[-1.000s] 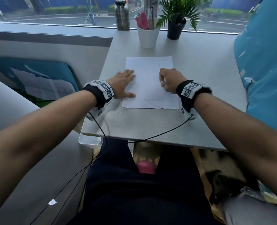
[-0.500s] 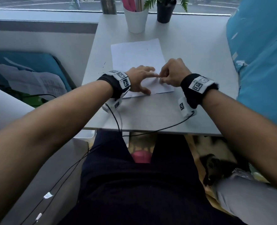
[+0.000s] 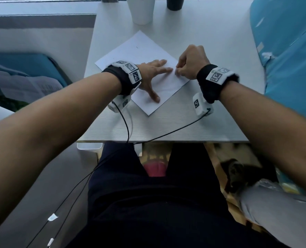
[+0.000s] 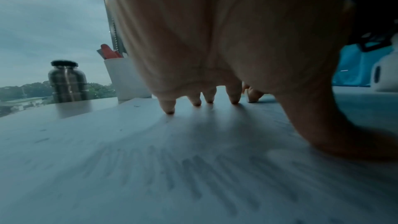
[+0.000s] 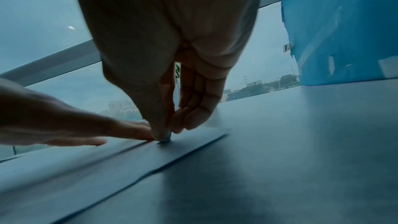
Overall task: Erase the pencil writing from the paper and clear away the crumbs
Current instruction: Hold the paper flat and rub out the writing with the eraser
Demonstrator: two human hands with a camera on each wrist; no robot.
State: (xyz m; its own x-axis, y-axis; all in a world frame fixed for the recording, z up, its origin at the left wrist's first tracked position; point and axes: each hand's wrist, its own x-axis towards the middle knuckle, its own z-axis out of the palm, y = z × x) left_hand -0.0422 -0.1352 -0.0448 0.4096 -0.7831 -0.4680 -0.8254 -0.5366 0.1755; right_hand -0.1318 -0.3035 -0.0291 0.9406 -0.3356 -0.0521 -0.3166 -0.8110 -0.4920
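A white sheet of paper (image 3: 139, 49) lies turned diagonally on the grey table (image 3: 211, 113). My left hand (image 3: 154, 76) presses flat on it with fingers spread and thumb out. Smudged grey pencil writing (image 4: 204, 176) shows on the paper (image 4: 107, 142) under the left palm. My right hand (image 3: 177, 72) is at the sheet's right edge, just past the left fingertips. In the right wrist view its thumb and fingers pinch a small grey-blue eraser (image 5: 165, 140), with the eraser's tip down on the paper (image 5: 86, 168). Left fingers (image 5: 129, 130) lie beside it.
A white cup (image 3: 141, 9) with pens and a dark plant pot (image 3: 174, 3) stand at the table's far edge, with a metal bottle (image 4: 68, 81) left of the cup. A blue covering (image 3: 288, 51) borders the right side. Wrist cables (image 3: 166, 135) trail over the near edge.
The paper has turned from square to diagonal. My left hand slid from the sheet's left edge onto it. My right hand stays at the right edge, pinching the eraser. The head view tilted down.
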